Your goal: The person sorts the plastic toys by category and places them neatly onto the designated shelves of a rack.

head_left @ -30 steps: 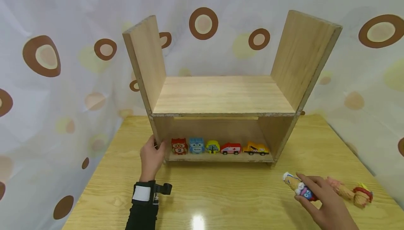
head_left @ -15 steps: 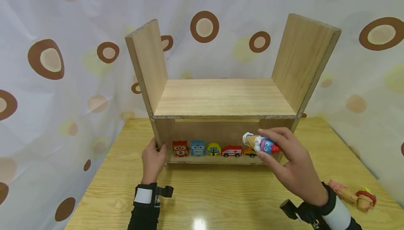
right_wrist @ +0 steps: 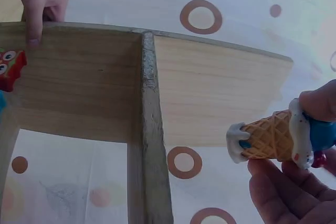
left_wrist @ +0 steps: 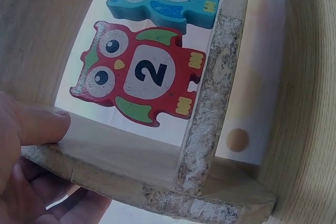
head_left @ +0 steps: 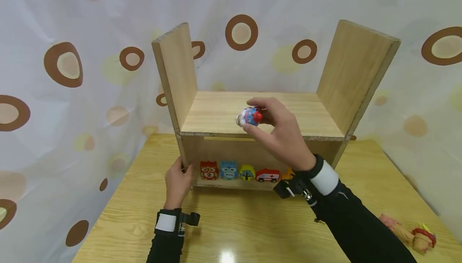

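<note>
The right hand has risen from in front of the lower row to the upper board, so the work now seems centred on that upper level. Its thumb and fingers are parted just enough to pinch one ice-cream toy, which lies tilted at the fingertips; the right wrist view shows it clear of the wood. The left hand has stayed where it was, thumb inside and fingers outside, gripping the left side panel low down.

Counted, the toys in the lower compartment make five, running rightward from the left hand and below the right: two owls, one red marked "2" and one blue marked "One"; one yellow tree; and two vehicles, a red ambulance and an orange truck, mostly hidden behind the right wrist. Well to the right of the right hand, and nearer the person, what look like two more toys lie on the worktop, close together; whether they touch is unclear.
</note>
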`<action>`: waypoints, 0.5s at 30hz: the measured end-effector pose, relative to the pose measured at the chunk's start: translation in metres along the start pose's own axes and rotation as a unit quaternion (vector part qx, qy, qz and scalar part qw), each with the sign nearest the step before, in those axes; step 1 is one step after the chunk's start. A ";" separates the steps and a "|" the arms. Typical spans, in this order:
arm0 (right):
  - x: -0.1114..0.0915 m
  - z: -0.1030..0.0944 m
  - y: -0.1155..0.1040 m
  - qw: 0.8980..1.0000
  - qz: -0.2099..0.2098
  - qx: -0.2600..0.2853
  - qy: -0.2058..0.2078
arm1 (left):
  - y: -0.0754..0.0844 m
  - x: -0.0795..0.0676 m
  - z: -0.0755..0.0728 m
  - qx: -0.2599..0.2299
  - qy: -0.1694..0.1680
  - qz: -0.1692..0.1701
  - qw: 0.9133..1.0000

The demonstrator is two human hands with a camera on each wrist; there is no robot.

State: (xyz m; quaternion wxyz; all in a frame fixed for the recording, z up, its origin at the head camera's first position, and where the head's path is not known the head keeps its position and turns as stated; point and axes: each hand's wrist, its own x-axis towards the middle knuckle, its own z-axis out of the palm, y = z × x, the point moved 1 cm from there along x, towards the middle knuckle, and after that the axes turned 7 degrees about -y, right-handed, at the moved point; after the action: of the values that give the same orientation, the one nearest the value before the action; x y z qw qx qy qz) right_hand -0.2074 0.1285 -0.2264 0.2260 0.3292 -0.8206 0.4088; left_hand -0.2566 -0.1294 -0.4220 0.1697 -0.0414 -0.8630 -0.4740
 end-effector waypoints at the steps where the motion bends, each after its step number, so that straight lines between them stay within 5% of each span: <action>1: 0.006 0.004 0.000 1.000 0.010 0.007 -0.003 | 0.000 0.000 0.000 0.002 0.000 -0.002 1.000; 15: 0.067 0.072 0.006 0.992 0.066 0.057 -0.094 | -0.001 -0.001 0.000 -0.006 0.006 0.016 1.000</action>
State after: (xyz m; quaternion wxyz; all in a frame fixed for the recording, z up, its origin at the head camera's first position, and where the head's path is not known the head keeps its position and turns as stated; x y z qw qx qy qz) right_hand -0.2646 0.0488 -0.2273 0.1011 0.3237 -0.8336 0.4360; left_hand -0.2564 -0.1301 -0.4232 0.1820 -0.0535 -0.8586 -0.4763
